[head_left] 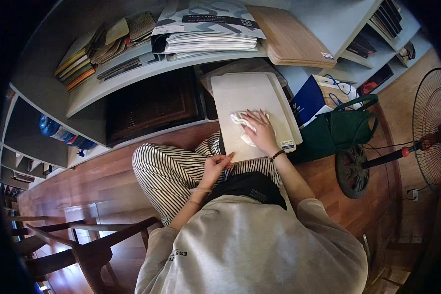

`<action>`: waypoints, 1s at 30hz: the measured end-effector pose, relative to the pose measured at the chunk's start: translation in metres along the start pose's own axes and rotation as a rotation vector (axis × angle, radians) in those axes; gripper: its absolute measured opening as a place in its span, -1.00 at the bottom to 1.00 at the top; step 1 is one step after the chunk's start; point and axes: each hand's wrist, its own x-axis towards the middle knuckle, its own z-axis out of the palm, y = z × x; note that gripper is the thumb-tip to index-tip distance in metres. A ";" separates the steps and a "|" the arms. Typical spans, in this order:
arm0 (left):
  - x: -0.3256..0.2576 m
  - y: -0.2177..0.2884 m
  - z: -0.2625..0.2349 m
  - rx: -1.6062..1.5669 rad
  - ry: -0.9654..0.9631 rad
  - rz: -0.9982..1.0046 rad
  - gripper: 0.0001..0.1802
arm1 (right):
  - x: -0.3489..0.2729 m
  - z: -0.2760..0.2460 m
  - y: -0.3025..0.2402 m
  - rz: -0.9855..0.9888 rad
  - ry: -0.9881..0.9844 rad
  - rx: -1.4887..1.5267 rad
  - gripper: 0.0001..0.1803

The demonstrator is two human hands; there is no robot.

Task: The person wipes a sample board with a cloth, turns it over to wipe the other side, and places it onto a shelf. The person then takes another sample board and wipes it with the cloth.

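Observation:
A pale, flat sample board (245,95) with rounded corners leans up from my lap toward the shelf, and another pale board shows along its right edge. My right hand (261,131) presses a crumpled white cloth (238,118) against the front board's face, fingers bent over it. At the board's lower left corner, my left hand (219,166) pinches the edge between thumb and fingers. A small blue and white label (288,145) sits at the lower right corner, beside my right wrist.
Above stands a shelf (127,63) with sample books, a thick binder (208,27) and wood-look boards (289,36). To the right are a blue and white box (311,100), a green bag (345,127) and a fan (428,132). A wooden chair (90,250) stands at lower left.

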 end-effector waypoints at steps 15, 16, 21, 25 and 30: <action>-0.002 -0.005 0.000 -0.123 0.019 -0.001 -0.71 | -0.046 -0.010 -0.039 -0.238 -0.223 0.132 -0.52; -0.002 -0.007 -0.001 -0.137 0.022 -0.015 -0.72 | -0.043 -0.010 -0.038 -0.242 -0.240 0.147 -0.52; 0.000 -0.009 -0.005 -0.143 0.010 -0.027 -0.72 | -0.006 0.008 -0.028 -0.217 -0.266 0.162 -0.52; 0.000 -0.004 -0.002 -0.049 0.005 -0.051 -0.72 | 0.022 0.032 -0.024 -0.175 -0.097 0.112 -0.54; -0.004 0.002 -0.001 -0.061 0.070 -0.022 -0.72 | 0.012 0.035 -0.036 -0.164 -0.083 -0.037 -0.46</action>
